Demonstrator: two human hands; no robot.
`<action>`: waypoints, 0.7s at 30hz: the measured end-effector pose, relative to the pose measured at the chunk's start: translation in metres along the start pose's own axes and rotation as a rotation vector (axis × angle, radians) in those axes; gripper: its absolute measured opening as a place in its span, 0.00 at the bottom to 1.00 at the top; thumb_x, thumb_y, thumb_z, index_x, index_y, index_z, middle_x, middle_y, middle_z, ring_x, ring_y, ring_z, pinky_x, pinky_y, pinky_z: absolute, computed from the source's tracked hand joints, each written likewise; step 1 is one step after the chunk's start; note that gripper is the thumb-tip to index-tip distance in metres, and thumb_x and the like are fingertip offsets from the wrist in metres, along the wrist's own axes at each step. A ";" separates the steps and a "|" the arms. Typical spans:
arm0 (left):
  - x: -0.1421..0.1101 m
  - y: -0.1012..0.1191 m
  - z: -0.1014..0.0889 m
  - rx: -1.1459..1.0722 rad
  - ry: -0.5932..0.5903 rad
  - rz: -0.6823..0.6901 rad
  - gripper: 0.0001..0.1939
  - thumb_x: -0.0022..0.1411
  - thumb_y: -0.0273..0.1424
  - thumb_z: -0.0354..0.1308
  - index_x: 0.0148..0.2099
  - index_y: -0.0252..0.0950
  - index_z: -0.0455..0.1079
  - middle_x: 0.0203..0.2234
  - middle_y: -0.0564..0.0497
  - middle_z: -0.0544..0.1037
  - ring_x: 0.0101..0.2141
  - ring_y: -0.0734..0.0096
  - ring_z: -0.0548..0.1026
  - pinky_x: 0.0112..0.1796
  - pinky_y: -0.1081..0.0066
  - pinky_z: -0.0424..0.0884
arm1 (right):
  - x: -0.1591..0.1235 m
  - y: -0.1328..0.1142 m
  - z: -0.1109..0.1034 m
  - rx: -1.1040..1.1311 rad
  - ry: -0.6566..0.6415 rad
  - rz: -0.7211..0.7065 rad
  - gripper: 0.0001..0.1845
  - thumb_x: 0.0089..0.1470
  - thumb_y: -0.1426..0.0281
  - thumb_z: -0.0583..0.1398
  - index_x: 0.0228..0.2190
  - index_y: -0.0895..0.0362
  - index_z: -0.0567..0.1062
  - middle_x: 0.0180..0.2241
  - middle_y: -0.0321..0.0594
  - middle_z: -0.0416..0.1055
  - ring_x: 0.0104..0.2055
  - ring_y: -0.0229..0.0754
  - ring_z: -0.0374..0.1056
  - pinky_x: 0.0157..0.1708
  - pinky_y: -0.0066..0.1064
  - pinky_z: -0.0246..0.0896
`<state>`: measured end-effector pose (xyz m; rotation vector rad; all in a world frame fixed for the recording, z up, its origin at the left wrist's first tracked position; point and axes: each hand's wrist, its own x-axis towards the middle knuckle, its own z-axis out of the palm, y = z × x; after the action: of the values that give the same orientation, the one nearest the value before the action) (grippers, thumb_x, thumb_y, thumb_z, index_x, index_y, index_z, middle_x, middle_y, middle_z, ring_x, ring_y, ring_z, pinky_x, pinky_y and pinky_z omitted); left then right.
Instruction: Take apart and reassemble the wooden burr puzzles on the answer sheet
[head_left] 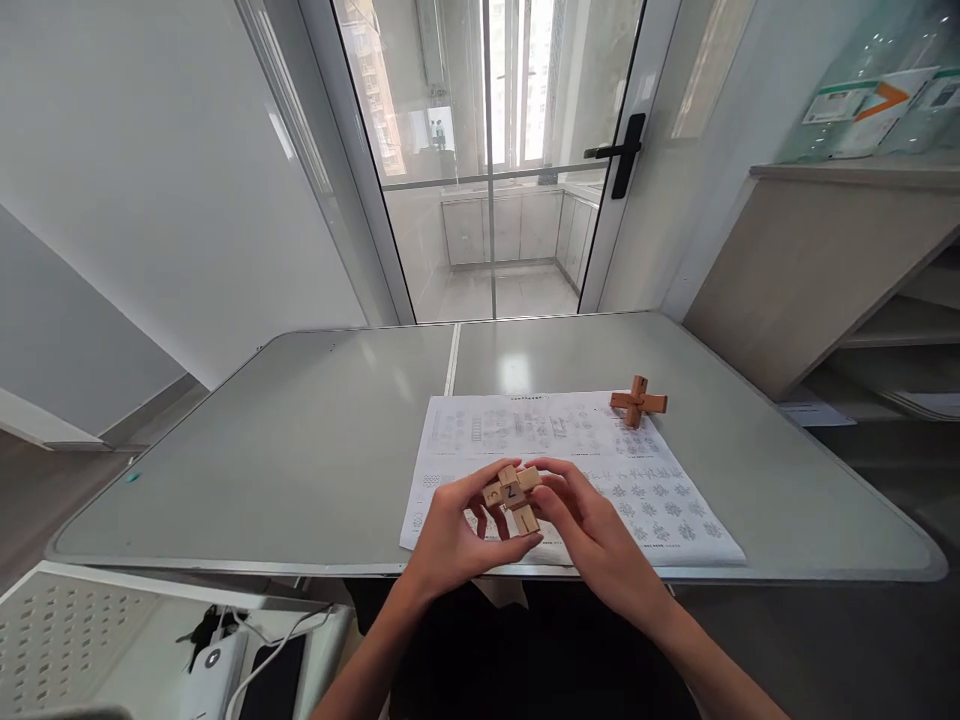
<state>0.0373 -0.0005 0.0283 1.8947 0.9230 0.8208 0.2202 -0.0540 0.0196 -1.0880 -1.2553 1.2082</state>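
Between my two hands is a light wooden burr puzzle (513,493), its short blocks crossing one another, with dark marks on the faces, one like a Z. My left hand (459,530) grips it from the left and below, thumb along the bottom. From the right, my right hand (589,520) pinches a side block with thumb and fingers. Beneath the hands lies a printed sheet (525,430) of small line diagrams, partly hidden by them. A darker brown wooden cross puzzle (637,402) rests at the sheet's upper right corner.
The grey table (300,450) has a pale seam running across it. Lower left, a white perforated basket (82,640) holds a white device (214,680), a cable and a dark flat object. Plastic bottles (862,110) stand on a shelf at right. A glass door (491,180) is beyond the table.
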 end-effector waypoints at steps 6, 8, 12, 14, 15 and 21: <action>-0.002 -0.006 -0.002 0.117 0.090 0.120 0.35 0.52 0.25 0.69 0.62 0.44 0.70 0.52 0.49 0.81 0.29 0.75 0.75 0.27 0.75 0.73 | 0.011 -0.001 0.004 -0.176 0.026 -0.047 0.18 0.71 0.52 0.53 0.43 0.52 0.71 0.42 0.40 0.81 0.41 0.46 0.77 0.43 0.35 0.69; -0.001 -0.009 -0.004 0.231 0.111 0.208 0.34 0.53 0.24 0.67 0.62 0.45 0.69 0.53 0.49 0.81 0.30 0.74 0.76 0.27 0.74 0.73 | 0.013 -0.002 0.003 -0.145 0.009 -0.010 0.20 0.69 0.50 0.53 0.43 0.52 0.72 0.41 0.40 0.81 0.41 0.46 0.78 0.43 0.35 0.70; 0.006 -0.015 -0.009 0.434 0.087 0.350 0.32 0.57 0.26 0.65 0.63 0.47 0.68 0.50 0.50 0.83 0.36 0.69 0.81 0.31 0.73 0.75 | 0.016 -0.003 0.000 -0.068 0.023 0.061 0.23 0.65 0.47 0.57 0.39 0.53 0.74 0.40 0.41 0.80 0.43 0.48 0.78 0.46 0.37 0.72; 0.011 -0.016 -0.010 0.494 0.065 0.376 0.31 0.59 0.28 0.65 0.64 0.48 0.67 0.50 0.52 0.83 0.36 0.69 0.82 0.34 0.71 0.77 | 0.018 -0.003 -0.002 -0.043 0.046 0.084 0.24 0.63 0.45 0.58 0.37 0.54 0.75 0.39 0.41 0.80 0.43 0.48 0.78 0.48 0.39 0.72; 0.014 -0.015 -0.010 0.509 0.051 0.374 0.31 0.60 0.29 0.65 0.64 0.49 0.66 0.50 0.52 0.82 0.37 0.69 0.82 0.35 0.71 0.77 | 0.018 -0.003 -0.003 -0.027 0.052 0.091 0.24 0.63 0.45 0.58 0.37 0.54 0.75 0.38 0.41 0.80 0.43 0.48 0.78 0.49 0.40 0.72; 0.019 -0.021 -0.011 0.445 -0.074 0.188 0.48 0.62 0.37 0.67 0.76 0.55 0.44 0.63 0.47 0.72 0.35 0.70 0.79 0.35 0.68 0.79 | 0.019 0.009 -0.045 -0.085 0.181 0.091 0.26 0.61 0.43 0.58 0.38 0.54 0.75 0.45 0.47 0.81 0.46 0.52 0.79 0.50 0.41 0.72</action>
<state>0.0322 0.0277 0.0179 2.4106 0.9479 0.6857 0.2631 -0.0317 0.0104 -1.2991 -1.1369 1.1044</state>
